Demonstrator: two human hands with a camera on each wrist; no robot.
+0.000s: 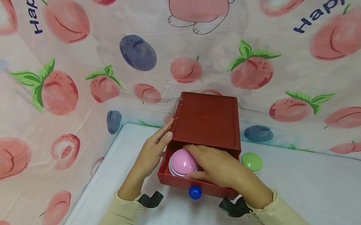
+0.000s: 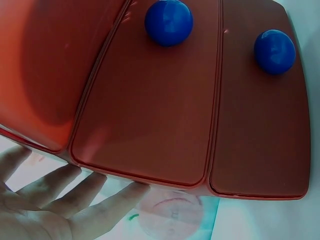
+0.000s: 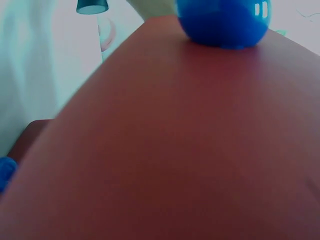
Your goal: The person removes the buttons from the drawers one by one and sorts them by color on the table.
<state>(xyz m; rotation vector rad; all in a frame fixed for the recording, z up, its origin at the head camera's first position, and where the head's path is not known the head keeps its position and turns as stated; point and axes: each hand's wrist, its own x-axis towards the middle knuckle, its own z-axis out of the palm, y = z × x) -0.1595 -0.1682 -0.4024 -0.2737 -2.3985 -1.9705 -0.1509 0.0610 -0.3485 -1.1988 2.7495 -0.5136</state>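
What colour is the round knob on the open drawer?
Blue; the knob shows best in the head view.

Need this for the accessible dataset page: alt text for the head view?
A right hand rests over a pink dome in the open red drawer of a small cabinet; the left hand steadies its side, a green dome beside it.

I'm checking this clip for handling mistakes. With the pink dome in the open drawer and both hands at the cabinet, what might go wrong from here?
The right hand lies inside the open drawer over the pink dome; pushing the drawer in now would likely pinch its fingers. The left hand only rests against the red cabinet, so the cabinet may slide on the table. The green dome beside the cabinet might get knocked.
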